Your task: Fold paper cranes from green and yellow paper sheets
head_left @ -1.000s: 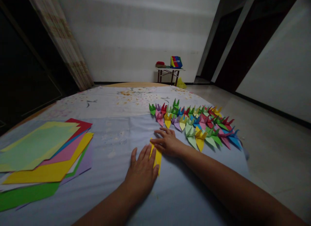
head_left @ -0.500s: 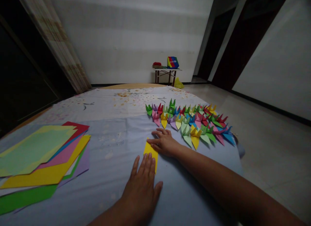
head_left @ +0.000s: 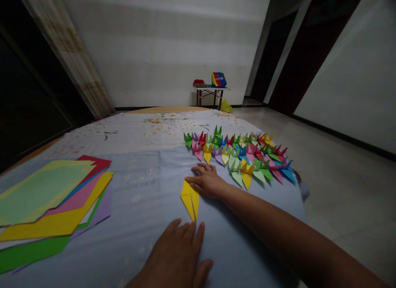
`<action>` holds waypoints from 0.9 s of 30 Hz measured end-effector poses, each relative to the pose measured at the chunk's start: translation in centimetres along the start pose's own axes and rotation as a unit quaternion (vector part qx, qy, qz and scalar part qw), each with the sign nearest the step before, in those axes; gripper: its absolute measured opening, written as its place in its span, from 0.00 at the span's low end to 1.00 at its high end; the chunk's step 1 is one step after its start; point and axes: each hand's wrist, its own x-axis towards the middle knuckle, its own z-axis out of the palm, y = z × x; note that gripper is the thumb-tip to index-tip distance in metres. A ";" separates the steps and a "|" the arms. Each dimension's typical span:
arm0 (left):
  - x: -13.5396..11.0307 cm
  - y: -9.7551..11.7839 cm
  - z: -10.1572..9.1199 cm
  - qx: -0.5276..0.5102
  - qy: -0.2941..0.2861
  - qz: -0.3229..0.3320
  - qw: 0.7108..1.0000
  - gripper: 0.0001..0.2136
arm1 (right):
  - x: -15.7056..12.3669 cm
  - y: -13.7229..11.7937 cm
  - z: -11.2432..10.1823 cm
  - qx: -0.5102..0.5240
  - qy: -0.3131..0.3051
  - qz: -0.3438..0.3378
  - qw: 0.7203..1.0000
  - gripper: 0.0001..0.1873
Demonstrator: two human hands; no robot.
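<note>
A folded yellow origami paper [head_left: 189, 197] lies flat on the table, kite-shaped, with a slit down its lower half pointing toward me. My right hand [head_left: 207, 180] rests on its upper right edge, fingers stretched out and pressing the paper down. Just below the lower tip is my left hand [head_left: 176, 251], its fingers apart and thumb spread to the right. The fingertips come close to that tip; whether they touch it I cannot tell. Beyond my right hand stand several rows of folded paper cranes [head_left: 246, 172] in many colours.
A fanned stack of coloured paper sheets [head_left: 58, 193] lies at the left. The table wears a pale blue flowered cloth [head_left: 139, 189]. By the far wall, a small table [head_left: 212, 89] holds a colourful box [head_left: 219, 79], with a yellow bag [head_left: 226, 106] on the floor beside it.
My left hand has slid toward me, off the yellow paper, uncovering its folded lower half. My right hand has stayed on the paper's upper edge. The view has shifted slightly.
</note>
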 end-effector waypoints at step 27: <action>3.6 -5.3 0.8 0.076 0.088 -0.149 0.982 0.16 | -0.7 -1.8 -1.4 0.010 0.025 -0.066 0.997 0.16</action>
